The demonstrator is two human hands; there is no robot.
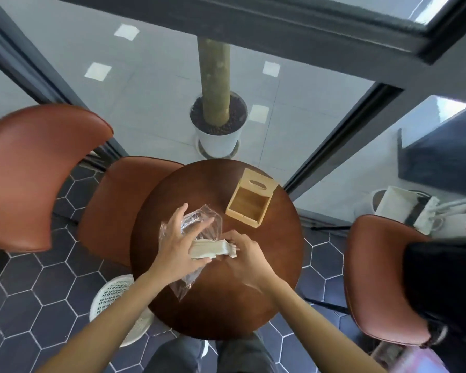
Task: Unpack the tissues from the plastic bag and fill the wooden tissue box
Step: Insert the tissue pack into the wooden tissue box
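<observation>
On the round dark wooden table [267, 281] lies a crumpled clear plastic bag [202, 224]. A stack of off-white tissues [210, 249] sticks out of its right side. My left hand [179, 243] rests over the bag with fingers spread, its thumb under the stack's near edge. My right hand [244, 251] grips the stack's right end. The wooden tissue box [249, 204] stands open and empty at the table's far right, its slotted lid [258, 183] tilted up behind it.
Brown leather chairs stand at the left [38, 179], behind the table [119, 205] and at the right [379, 278]. A white perforated basket [111, 294] sits on the hexagon-tile floor. A potted trunk in a white pot [217, 135] stands beyond the glass.
</observation>
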